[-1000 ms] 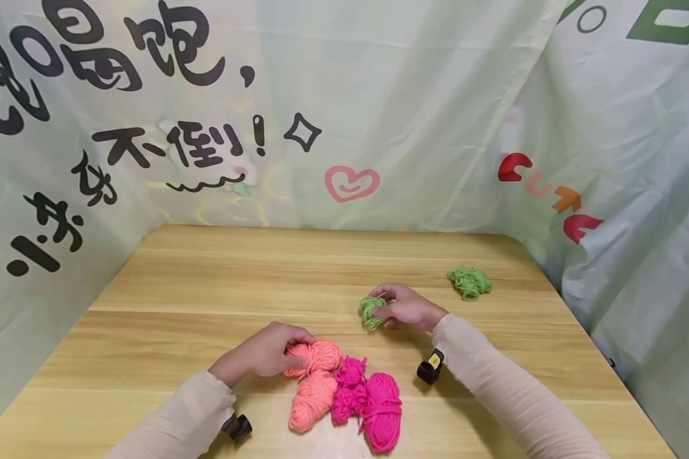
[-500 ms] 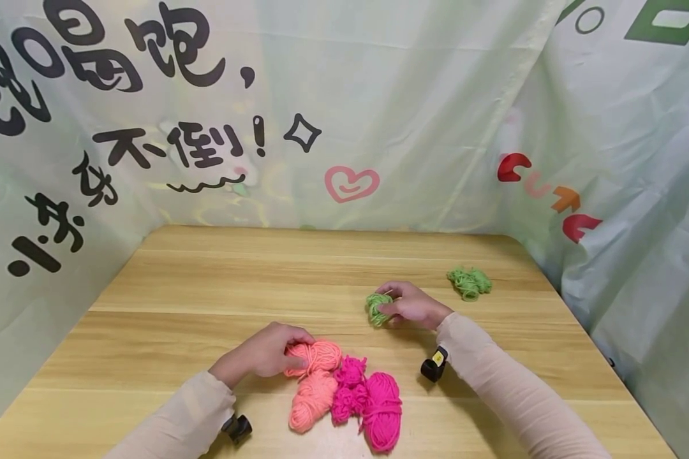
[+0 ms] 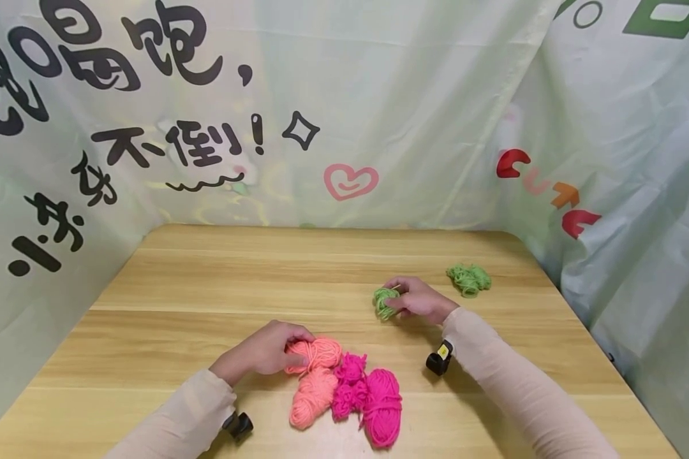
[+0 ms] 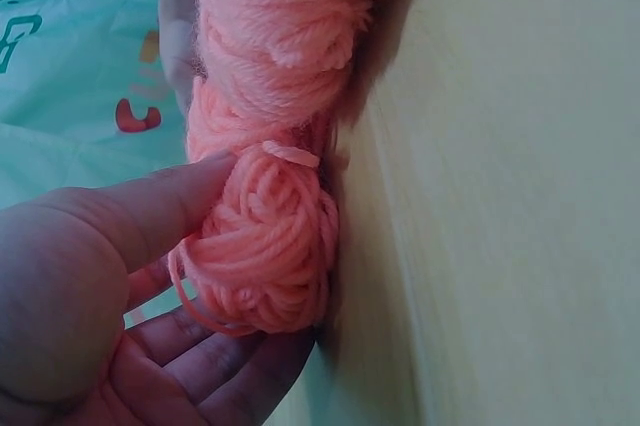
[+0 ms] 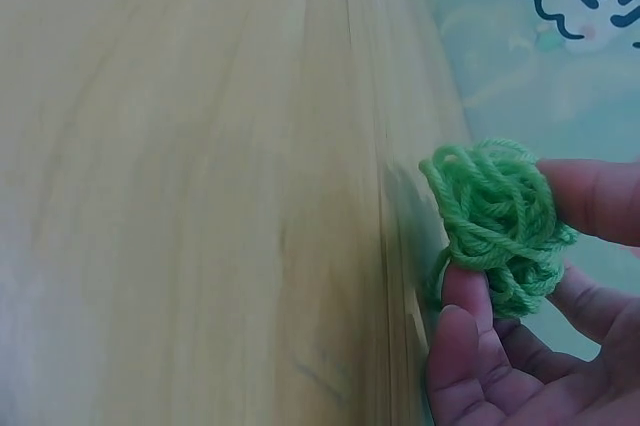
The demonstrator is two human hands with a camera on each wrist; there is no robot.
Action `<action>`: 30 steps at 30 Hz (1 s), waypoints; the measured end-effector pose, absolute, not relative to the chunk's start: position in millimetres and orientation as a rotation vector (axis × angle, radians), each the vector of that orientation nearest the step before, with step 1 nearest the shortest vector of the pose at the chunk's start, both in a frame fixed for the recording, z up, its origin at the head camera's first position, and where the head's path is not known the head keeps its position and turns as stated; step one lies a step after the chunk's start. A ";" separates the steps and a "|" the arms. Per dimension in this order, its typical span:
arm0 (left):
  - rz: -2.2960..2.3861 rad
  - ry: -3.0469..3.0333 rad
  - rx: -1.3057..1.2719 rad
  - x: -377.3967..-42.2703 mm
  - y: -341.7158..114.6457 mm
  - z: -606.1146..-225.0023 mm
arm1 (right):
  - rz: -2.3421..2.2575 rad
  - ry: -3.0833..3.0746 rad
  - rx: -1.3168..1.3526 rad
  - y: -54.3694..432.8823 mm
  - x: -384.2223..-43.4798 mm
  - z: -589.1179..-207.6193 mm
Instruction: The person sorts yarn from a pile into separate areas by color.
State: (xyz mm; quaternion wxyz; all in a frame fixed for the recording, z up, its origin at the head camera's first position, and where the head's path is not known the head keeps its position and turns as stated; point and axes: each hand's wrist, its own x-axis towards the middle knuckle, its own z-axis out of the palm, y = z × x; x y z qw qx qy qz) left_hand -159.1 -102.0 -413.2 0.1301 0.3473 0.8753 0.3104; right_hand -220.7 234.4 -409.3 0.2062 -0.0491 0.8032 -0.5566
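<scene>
My left hand (image 3: pixel 270 347) grips the end of a coral yarn skein (image 3: pixel 319 352), thumb on one side and fingers round the other. Touching that skein on its near side is a second coral skein (image 3: pixel 312 398). A crumpled magenta yarn bundle (image 3: pixel 350 389) lies between it and a smooth magenta skein (image 3: pixel 383 408). Farther back and to the right, my right hand (image 3: pixel 416 299) pinches a small green yarn bundle (image 5: pixel 500 216) between thumb and fingers. Whether this bundle touches the wood I cannot tell.
Another loose green yarn bundle (image 3: pixel 469 280) lies at the back right of the wooden table (image 3: pixel 207 274). Printed cloth curtains (image 3: pixel 425 127) stand close behind the table and along both sides.
My right hand has moved right and slightly farther back, carrying the green yarn bundle toward the other green one. My left hand has stayed on the coral skein.
</scene>
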 end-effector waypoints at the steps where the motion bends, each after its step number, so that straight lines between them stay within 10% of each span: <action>1: 0.902 2.544 1.008 -159.4 -101.8 -413.7 | -1.549 2.241 -0.134 235.6 -220.9 -408.4; 30: 0.905 2.538 1.003 -161.9 -102.6 -417.9 | -1.467 2.306 -0.076 262.1 -239.8 -403.2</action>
